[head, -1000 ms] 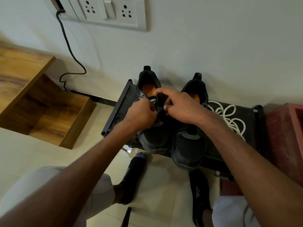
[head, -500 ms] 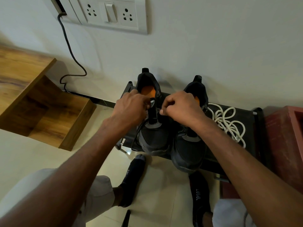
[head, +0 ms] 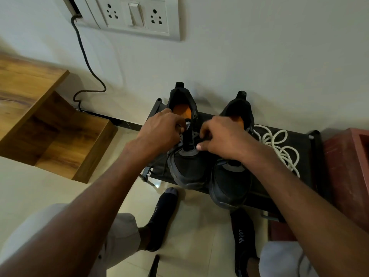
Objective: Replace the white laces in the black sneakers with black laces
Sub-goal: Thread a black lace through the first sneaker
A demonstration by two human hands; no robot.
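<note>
Two black sneakers with orange insoles stand on a low black rack (head: pixel 307 144) against the wall. Over the lacing of the left sneaker (head: pixel 187 168), my left hand (head: pixel 159 132) pinches a black lace (head: pixel 169 152) at the left eyelets. My right hand (head: pixel 221 136) pinches the black lace at the right eyelets of the same shoe, and partly covers the right sneaker (head: pixel 229 186). The removed white laces (head: pixel 279 144) lie in a loose pile on the rack, right of the shoes.
A wooden shelf unit (head: pixel 40 124) stands at the left. A reddish box (head: pixel 349 176) stands right of the rack. A socket panel (head: pixel 137 15) and a black cable (head: pixel 85 62) are on the wall. My socked feet (head: pixel 161 216) are on the tiled floor.
My hands have moved apart over the left sneaker, the left one up toward the shoe's opening and the right one slightly right; both keep their hold on the lace.
</note>
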